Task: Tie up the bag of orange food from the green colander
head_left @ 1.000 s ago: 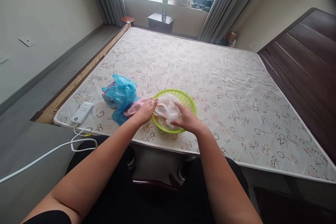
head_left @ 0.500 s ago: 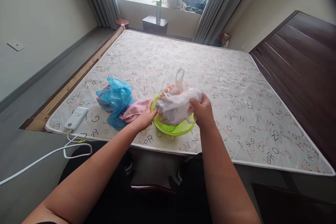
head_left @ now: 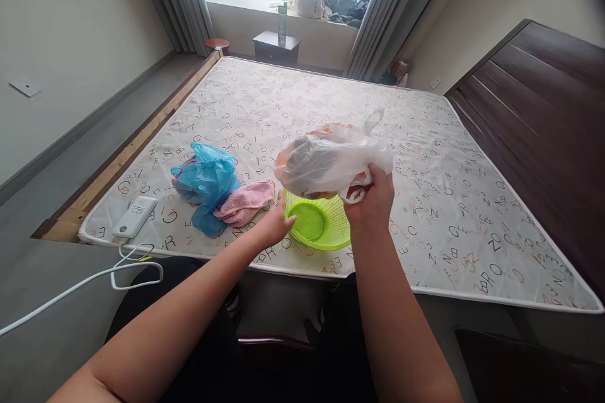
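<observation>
1. R hand (head_left: 373,198) is gripping the white plastic bag (head_left: 331,164) by its gathered lower edge, fingers closed on the film. Bag is hanging in the air just above the green basket (head_left: 321,223), not touching it; its loop handle is sticking up at the far side.
2. L hand (head_left: 276,227) is pressing on the near-left rim of the basket, fingers curled over the rim, steadying it on the mattress (head_left: 425,157).
3. Contents of bag: orange/dark shapes are showing through the film; cannot tell what or how many.
4. Risk A: the bag is being held on its side, by film and not by the handle. If its mouth is lying low, contents are likely spilling onto the mattress or past the basket.
5. Risk B: thin film is bunching in one fist; the grip is looking liable to slip or the film to tear under load.
6. Risk C: the basket is sitting near the mattress edge w/ only one hand on the rim; a knock is likely tipping it off toward the floor.
7. Risk D: the blue bag (head_left: 205,179) and pink cloth (head_left: 246,201) are lying just beside the L forearm; an elbow sweep could be dragging them.
8. Count: white bags 1; baskets 1; blue bags 1; pink cloths 1; white remote-like device (head_left: 135,216) w/ cable 1; hands 2.
</observation>
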The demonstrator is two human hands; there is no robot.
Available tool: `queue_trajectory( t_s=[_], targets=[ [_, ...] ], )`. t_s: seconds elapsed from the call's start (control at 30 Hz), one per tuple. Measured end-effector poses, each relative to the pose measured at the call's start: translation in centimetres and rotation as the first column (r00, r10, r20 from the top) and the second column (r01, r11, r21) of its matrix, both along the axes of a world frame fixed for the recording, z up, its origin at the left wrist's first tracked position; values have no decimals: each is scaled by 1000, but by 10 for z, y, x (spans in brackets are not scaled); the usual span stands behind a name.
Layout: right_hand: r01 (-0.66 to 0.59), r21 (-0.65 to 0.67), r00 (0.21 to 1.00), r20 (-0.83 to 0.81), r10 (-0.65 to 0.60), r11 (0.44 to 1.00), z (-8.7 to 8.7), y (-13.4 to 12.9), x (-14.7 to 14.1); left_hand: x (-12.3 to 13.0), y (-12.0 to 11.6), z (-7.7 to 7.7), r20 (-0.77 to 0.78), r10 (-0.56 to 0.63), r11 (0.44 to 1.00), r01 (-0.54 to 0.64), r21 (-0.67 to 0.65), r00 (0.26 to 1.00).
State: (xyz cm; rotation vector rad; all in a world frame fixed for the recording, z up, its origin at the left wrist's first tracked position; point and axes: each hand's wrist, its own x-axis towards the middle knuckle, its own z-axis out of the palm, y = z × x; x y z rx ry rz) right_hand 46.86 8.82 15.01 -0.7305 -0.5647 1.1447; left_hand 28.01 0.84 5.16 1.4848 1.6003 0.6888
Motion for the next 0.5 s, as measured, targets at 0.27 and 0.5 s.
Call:
queue_trajectory(
  t_s=[0.27, 0.5],
  targets=[
    [-281, -54, 956, 68, 284, 958, -16, -7, -25, 5, -6, 3, -46, -123, 989, 119, -86, 991],
    [-366, -78, 921, 110, 373, 927, -29, -14, -47, 14, -8, 7, -110, -176, 974, 156, -166, 978]
  ],
)
